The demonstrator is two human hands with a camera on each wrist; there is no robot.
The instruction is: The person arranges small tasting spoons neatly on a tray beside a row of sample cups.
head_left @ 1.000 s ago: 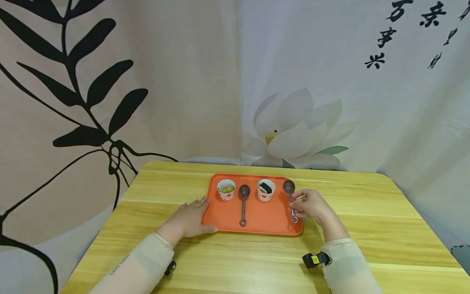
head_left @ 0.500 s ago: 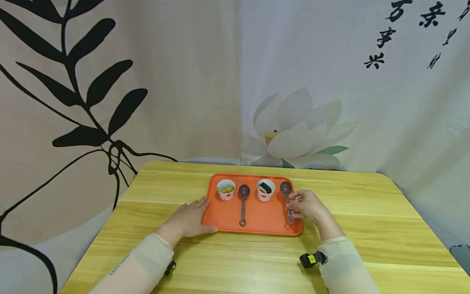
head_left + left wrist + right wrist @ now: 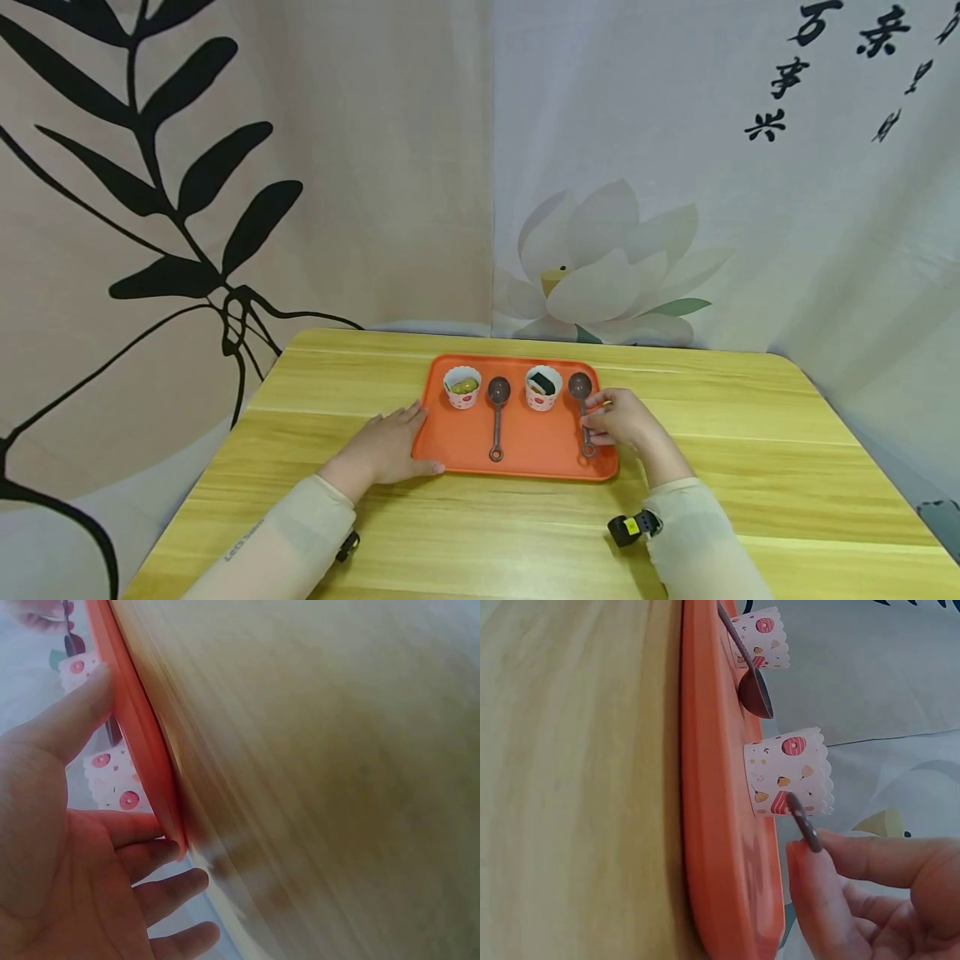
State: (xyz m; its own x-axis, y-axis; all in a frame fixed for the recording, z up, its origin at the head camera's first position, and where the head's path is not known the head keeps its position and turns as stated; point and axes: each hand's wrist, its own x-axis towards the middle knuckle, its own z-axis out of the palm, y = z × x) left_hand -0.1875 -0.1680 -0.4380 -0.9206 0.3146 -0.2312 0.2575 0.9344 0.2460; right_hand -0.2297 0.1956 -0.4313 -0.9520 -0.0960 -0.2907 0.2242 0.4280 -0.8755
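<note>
An orange tray (image 3: 525,454) lies on the table. My left hand (image 3: 393,446) rests against its left end, fingers fairly straight along the short side and thumb at the front rim. Between thumb and fingertips, my right hand (image 3: 626,421) pinches a brown spoon (image 3: 580,386) by its handle over the tray's right part; in the right wrist view the spoon's handle end (image 3: 804,821) shows above the tray. A second brown spoon (image 3: 497,417) lies on the tray between two patterned paper cups: the left cup (image 3: 462,399) holds green pieces, the right cup (image 3: 542,400) a black-and-white piece.
Beneath the tray is a wood-grain table (image 3: 487,533), whose far edge meets a printed curtain (image 3: 390,167). Each wrist wears a small black camera, such as the right one (image 3: 633,528) with a yellow label.
My right hand has moved a little left, bringing the pinched spoon inward from the tray's right edge, closer to the right cup. The left hand and the tray have stayed put.
</note>
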